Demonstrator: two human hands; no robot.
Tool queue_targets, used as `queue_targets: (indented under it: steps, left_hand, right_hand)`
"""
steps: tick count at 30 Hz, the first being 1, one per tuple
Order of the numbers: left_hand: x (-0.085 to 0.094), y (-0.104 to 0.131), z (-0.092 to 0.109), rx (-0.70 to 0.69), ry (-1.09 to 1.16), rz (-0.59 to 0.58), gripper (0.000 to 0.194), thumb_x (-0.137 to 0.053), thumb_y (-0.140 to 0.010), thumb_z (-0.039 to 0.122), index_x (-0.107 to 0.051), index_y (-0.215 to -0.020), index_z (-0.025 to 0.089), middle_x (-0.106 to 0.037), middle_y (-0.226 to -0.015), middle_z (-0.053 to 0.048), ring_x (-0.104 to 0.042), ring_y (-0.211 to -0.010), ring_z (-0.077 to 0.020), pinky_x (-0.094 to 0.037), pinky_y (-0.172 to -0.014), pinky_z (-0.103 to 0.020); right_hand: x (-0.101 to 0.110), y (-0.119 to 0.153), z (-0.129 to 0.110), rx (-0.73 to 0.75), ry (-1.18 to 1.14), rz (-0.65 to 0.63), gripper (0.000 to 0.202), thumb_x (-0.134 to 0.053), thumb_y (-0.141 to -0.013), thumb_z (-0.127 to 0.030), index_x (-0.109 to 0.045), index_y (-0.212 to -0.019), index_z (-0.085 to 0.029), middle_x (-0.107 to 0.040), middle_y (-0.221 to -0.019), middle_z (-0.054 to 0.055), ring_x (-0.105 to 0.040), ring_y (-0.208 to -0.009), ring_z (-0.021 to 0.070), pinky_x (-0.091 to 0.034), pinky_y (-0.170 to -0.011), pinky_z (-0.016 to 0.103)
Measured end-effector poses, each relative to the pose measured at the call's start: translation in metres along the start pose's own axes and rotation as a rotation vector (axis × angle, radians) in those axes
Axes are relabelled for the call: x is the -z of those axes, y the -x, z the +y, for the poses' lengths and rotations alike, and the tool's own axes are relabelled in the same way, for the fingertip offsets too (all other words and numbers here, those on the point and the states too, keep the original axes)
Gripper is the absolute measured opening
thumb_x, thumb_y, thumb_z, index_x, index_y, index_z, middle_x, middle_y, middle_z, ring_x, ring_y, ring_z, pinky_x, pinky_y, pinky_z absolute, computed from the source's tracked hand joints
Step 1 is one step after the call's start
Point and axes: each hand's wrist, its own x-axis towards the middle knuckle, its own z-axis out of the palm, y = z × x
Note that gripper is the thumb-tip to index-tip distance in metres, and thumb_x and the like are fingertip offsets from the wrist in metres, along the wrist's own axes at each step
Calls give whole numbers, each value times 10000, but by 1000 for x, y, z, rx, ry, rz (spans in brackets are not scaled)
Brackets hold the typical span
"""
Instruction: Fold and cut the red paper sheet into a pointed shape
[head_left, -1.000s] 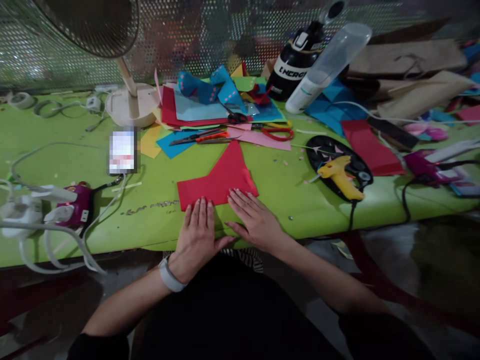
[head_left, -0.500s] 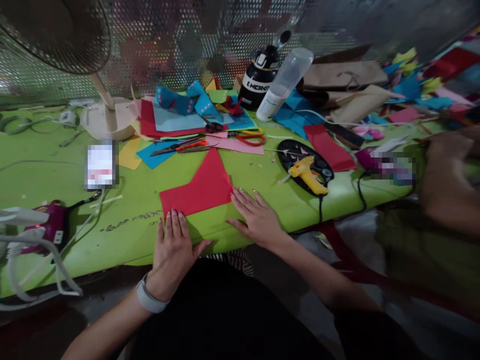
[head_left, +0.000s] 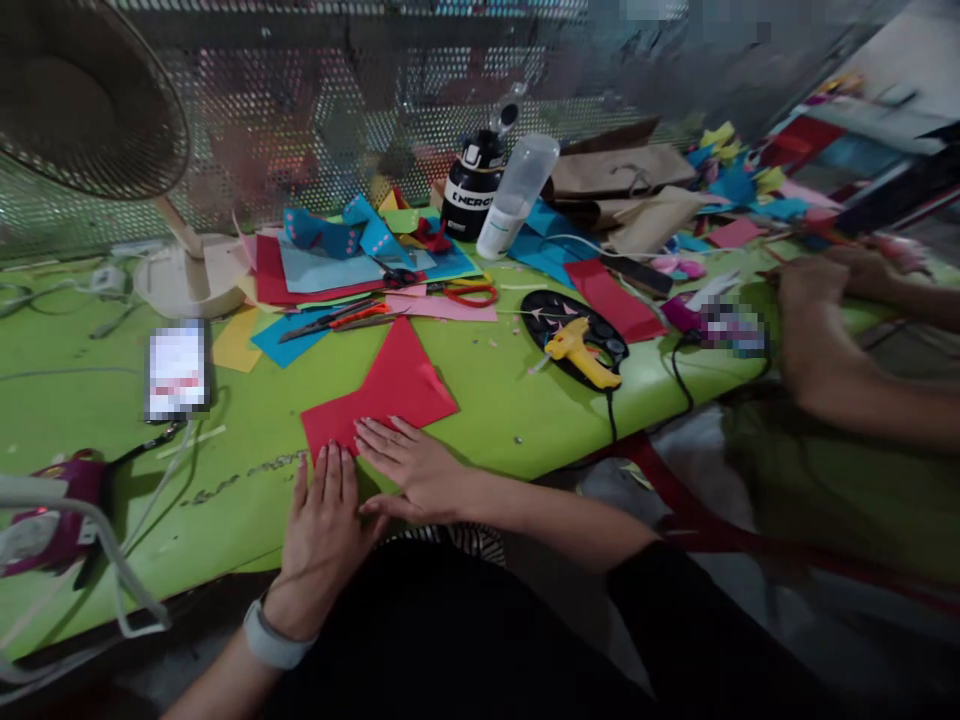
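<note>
A folded sheet of red paper [head_left: 401, 375] lies flat on the green table [head_left: 495, 440], with a pointed flap toward the back. My left hand [head_left: 326, 515] rests palm down, its fingertips on the paper's near left corner. Beside it my right hand [head_left: 420, 470] lies flat, fingers stretched over the near edge of the paper. The two thumbs are close together at the table's front edge. Neither hand grips anything. Just behind the paper lies a cutter with orange parts [head_left: 360, 315].
A yellow glue gun [head_left: 581, 352] rests on a black palette [head_left: 536, 310] to the right. Behind are a black bottle [head_left: 469, 195], a clear bottle [head_left: 517, 190] and coloured papers [head_left: 330, 265]. At left stand a fan [head_left: 191, 275] and a phone [head_left: 178, 370]. Another person's arm [head_left: 817, 330] is at right.
My right hand has slid left along the paper's near edge, from its right corner to beside my left hand. The view has shifted to the right. My left hand stays at the paper's left corner.
</note>
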Motion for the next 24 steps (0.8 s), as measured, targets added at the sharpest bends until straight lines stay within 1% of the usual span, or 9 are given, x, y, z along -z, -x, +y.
queue_targets:
  steps: [2, 5, 8, 11, 15, 18, 20, 22, 24]
  left_hand:
    - [3, 0, -2, -7, -9, 19, 750, -358, -910, 581, -542, -1277, -47, -563, -1310, -292, -543, -1241, -375, -293, -1116, -537]
    - [9, 0, -5, -5, 1, 43, 795, -390, -895, 640, -482, -1347, -7, -584, -1297, -271, -566, -1221, -357, -289, -1122, -535]
    - [16, 3, -12, -8, 25, 54, 789, -433, -892, 622, -403, -1417, 34, -587, -1303, -248, -573, -1220, -335, -280, -1135, -528]
    - [20, 9, -20, -2, 31, 61, 762, -464, -897, 576, -371, -1437, 46, -589, -1299, -248, -587, -1201, -336, -270, -1136, -552]
    - [21, 20, -29, 21, 8, 71, 715, -442, -917, 553, -372, -1440, 70, -582, -1315, -232, -585, -1204, -332, -261, -1133, -573]
    - [22, 24, -29, 45, 8, 60, 703, -438, -918, 563, -399, -1424, 76, -568, -1338, -223, -556, -1240, -330, -259, -1136, -566]
    - [23, 21, -24, 96, 1, 70, 718, -432, -917, 570, -407, -1415, 54, -554, -1348, -238, -533, -1263, -340, -257, -1134, -570]
    - [25, 12, -15, 140, 1, 77, 735, -415, -923, 570, -398, -1418, 27, -516, -1383, -250, -486, -1306, -349, -245, -1137, -574]
    - [26, -1, -3, 105, 34, 61, 737, -403, -929, 570, -387, -1431, 31, -481, -1424, -228, -420, -1361, -331, -233, -1150, -550]
  right_hand:
    - [1, 13, 7, -55, 12, 27, 808, -324, -934, -652, -352, -1467, -46, -274, -1550, 167, -207, -1467, 242, -173, -1205, 460]
    - [6, 39, 23, -171, 76, 92, 747, -306, -951, -628, -378, -1462, -88, -335, -1528, 148, -286, -1441, 243, -213, -1188, 487]
    - [10, 61, 40, -282, 169, 167, 686, -312, -969, -582, -379, -1465, -113, -385, -1500, 150, -350, -1412, 253, -232, -1171, 535]
    - [9, 72, 49, -315, 235, 202, 690, -343, -964, -569, -370, -1468, -98, -408, -1483, 174, -375, -1397, 272, -244, -1159, 561]
    - [4, 72, 49, -300, 276, 238, 740, -355, -942, -612, -435, -1425, -56, -448, -1451, 206, -388, -1387, 289, -263, -1159, 534]
    - [2, 66, 46, -311, 295, 250, 756, -354, -936, -622, -487, -1378, -23, -470, -1430, 228, -405, -1374, 308, -252, -1164, 528]
    - [0, 61, 44, -313, 298, 250, 753, -354, -936, -620, -512, -1354, -13, -483, -1418, 234, -416, -1365, 318, -245, -1165, 530]
    - [-2, 56, 41, -301, 296, 249, 762, -354, -934, -623, -517, -1344, -2, -484, -1416, 237, -419, -1362, 323, -247, -1162, 534]
    - [-4, 52, 38, -283, 293, 245, 776, -357, -932, -627, -513, -1342, 13, -475, -1421, 240, -422, -1358, 329, -254, -1155, 542]
